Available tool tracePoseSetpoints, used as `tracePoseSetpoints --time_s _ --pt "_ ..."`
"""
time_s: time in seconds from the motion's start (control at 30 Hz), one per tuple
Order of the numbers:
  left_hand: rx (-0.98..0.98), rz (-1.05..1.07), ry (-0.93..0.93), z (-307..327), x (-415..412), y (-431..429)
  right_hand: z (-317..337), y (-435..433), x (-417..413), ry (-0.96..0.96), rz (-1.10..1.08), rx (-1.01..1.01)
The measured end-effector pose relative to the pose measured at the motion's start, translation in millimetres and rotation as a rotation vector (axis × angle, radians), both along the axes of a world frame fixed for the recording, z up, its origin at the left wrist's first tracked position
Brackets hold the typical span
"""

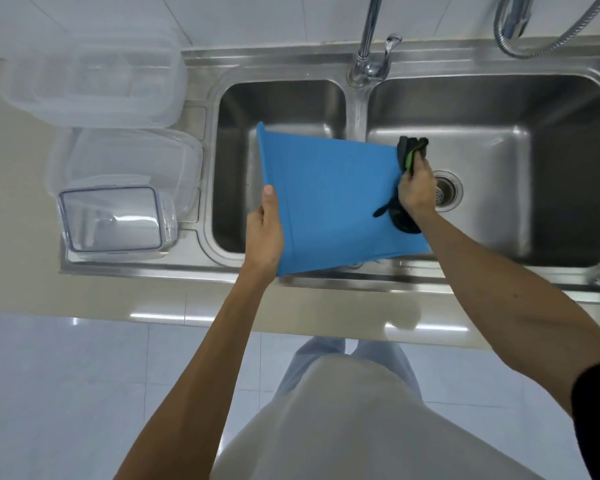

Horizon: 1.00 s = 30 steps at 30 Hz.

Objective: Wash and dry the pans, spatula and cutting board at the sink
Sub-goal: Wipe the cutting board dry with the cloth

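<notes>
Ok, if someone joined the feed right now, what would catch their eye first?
The flat blue plastic cutting board, held over the double stainless steel sink, dominates the middle. The left hand grips its left edge while the right hand holds a dark cloth with a green stripe at its right edge. Clear plastic containers sit at left.

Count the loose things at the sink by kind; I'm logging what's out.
board: 1
cloth: 1
clear tubs: 3
total: 5
</notes>
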<state>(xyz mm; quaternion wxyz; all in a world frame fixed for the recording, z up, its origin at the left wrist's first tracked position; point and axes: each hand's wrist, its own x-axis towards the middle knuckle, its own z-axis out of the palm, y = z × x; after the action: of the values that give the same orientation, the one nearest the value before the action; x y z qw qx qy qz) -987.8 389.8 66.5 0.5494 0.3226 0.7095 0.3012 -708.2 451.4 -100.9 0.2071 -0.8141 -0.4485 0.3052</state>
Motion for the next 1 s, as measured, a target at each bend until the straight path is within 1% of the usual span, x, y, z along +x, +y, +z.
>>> tracePoseSetpoints --time_s 0.07,0.17,0.27,0.37,0.43,0.47,0.57,0.67,0.8,0.9,1.0 --pt "-0.014 -0.004 0.019 1 -2 1 4 1 -4 0.005 -0.037 -0.026" --pt "-0.018 0.006 0.004 6 -1 3 25 -19 -38 0.016 0.003 0.045" --pt "-0.015 -0.009 -0.036 10 11 11 59 -62 -96 0.136 0.091 0.220" --pt "-0.001 0.047 -0.052 12 26 18 111 -103 -164 0.311 0.214 0.387" --pt "0.005 0.092 -0.069 14 34 19 139 -120 -190 0.349 0.239 0.393" --pt "0.008 0.106 -0.083 16 37 18 145 -125 -192 0.331 0.243 0.385" --pt "0.020 0.148 -0.086 23 44 12 139 -131 -164 0.199 0.308 0.405" --pt "0.013 0.198 -0.136 31 46 7 125 -126 -119 0.083 0.330 0.419" --pt "0.009 0.176 -0.143 50 33 6 106 -117 -43 -0.087 0.242 0.363" --pt "0.026 0.139 -0.128 61 19 4 93 -113 13 -0.120 0.163 0.309" --pt "0.043 0.114 -0.140 65 12 -1 92 -116 33 -0.167 0.130 0.312"
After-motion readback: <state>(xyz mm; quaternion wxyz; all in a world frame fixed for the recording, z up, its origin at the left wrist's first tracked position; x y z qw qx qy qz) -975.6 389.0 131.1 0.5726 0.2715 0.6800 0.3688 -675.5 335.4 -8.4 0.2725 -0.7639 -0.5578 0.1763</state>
